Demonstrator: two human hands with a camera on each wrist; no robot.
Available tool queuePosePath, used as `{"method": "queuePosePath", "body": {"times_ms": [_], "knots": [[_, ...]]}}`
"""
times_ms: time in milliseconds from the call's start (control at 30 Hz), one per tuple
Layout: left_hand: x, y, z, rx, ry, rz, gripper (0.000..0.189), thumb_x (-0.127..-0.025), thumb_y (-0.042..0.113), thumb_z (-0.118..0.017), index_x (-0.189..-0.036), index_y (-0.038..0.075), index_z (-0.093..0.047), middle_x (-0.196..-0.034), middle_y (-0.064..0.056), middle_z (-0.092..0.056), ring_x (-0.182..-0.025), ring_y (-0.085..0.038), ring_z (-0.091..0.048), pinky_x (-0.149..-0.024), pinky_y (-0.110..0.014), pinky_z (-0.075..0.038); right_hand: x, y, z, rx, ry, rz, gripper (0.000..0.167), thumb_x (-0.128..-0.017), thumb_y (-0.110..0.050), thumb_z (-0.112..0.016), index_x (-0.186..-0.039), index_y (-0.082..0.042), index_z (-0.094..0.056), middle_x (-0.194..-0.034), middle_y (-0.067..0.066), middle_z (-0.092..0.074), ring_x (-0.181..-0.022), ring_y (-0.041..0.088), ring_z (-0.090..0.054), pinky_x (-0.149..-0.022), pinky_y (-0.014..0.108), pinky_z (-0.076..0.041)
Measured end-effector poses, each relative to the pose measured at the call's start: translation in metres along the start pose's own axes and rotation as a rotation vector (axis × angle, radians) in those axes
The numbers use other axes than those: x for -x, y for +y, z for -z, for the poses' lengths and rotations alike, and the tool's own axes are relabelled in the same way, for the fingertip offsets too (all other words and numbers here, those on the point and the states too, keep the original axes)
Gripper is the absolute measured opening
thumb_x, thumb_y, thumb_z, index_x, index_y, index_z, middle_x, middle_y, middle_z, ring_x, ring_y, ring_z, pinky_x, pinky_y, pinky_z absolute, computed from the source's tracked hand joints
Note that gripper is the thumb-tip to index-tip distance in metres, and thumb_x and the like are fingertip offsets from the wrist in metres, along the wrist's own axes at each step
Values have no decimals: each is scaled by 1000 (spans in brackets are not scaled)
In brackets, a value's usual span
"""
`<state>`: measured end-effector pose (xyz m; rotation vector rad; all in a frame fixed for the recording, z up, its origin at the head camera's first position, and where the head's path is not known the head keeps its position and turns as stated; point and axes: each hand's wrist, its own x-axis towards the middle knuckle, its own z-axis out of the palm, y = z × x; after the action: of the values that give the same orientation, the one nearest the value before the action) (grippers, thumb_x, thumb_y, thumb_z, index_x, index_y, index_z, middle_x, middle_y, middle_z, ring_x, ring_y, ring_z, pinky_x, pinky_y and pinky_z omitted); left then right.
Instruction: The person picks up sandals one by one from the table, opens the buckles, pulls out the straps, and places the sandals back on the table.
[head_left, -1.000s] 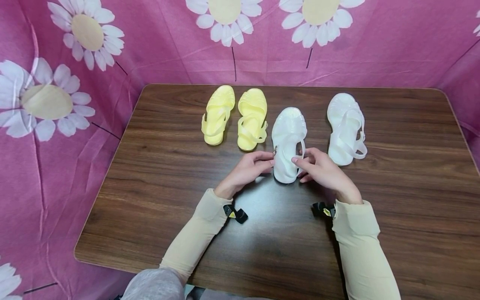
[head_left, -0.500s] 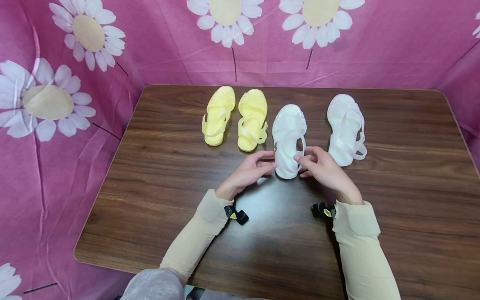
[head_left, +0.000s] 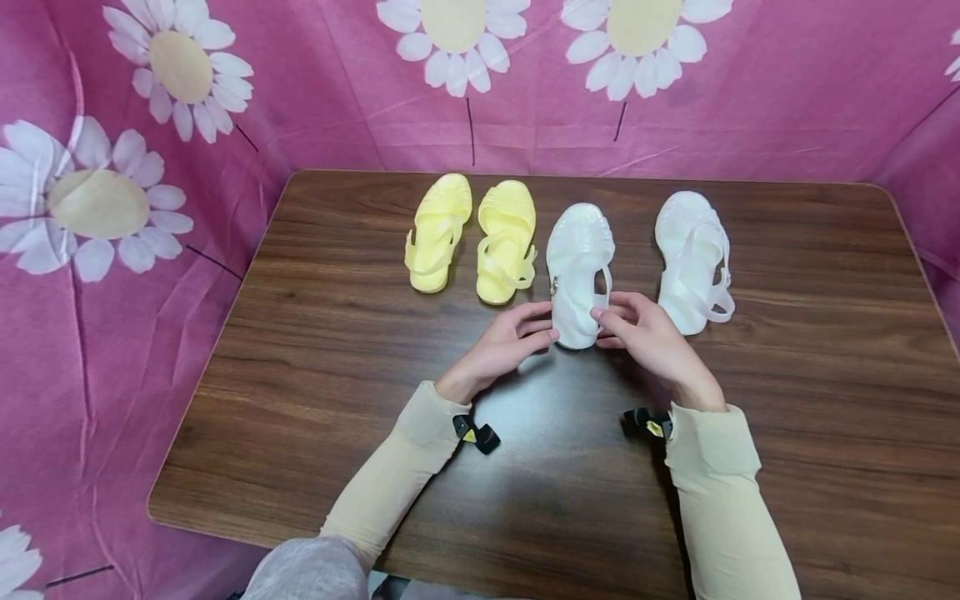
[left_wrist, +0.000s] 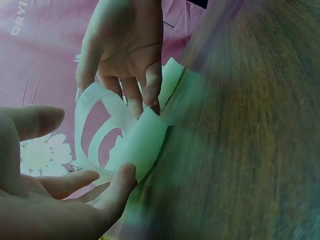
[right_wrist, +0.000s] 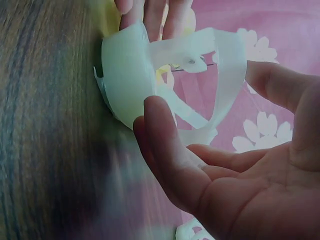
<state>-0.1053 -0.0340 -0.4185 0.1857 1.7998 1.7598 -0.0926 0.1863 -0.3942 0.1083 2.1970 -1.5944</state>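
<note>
A white jelly sandal (head_left: 579, 267) lies on the wooden table between my two hands, sole down and toe pointing away. My left hand (head_left: 497, 346) is at the left side of its heel, fingers loosely extended and touching it; its thumb stands apart in the left wrist view. On the other side, my right hand (head_left: 647, 337) has its thumb at the ankle strap (right_wrist: 232, 75) and extended fingers against the heel (right_wrist: 127, 80). A second white sandal (head_left: 693, 262) lies apart to the right. Two yellow sandals (head_left: 438, 233) stand side by side to the left.
The brown wooden table (head_left: 300, 375) has rounded corners and an edge near the person's lap. Pink cloth (head_left: 337, 100) with large white daisies hangs behind it and at both sides. Black straps with small devices (head_left: 476, 433) sit at the wrists.
The middle white sandal has slid a little away from me, toward the back of the table. Both hands stay at its heel; the left has shifted slightly right. The other sandals have not moved.
</note>
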Motion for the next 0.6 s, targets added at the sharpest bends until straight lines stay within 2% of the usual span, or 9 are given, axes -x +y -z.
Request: {"method": "queuePosePath", "body": {"times_ms": [133,367,600], "knots": [[0,0,-1,-13,10,-14,57,-93,10,-62,-144,4,-39,-145,-15,-46,-130,-28,-50,-101,-33,-47,0,-1,-2,-35,4,4,71,-99,-31,-53,-146,11,-21,-138,31,-46,-87,0,-63,-81,27,-57],[0,-1,-3,-34,17,-33,61,-91,11,-64,-146,6,-37,-145,-12,-41,-127,-27,-51,-97,-29,-48,0,-3,-4,-68,23,-17,71,-99,-33,-53,-147,8,-21,-141,29,-43,-93,0,-60,-91,33,-54],[0,-1,-5,65,-1,-31,60,-92,8,-62,-146,6,-36,-149,-12,-39,-133,-26,-48,-105,-34,-44,-1,-2,-6,-142,74,2,67,-99,-29,-53,-146,9,-24,-140,28,-43,-94,-3,-59,-90,26,-53]]}}
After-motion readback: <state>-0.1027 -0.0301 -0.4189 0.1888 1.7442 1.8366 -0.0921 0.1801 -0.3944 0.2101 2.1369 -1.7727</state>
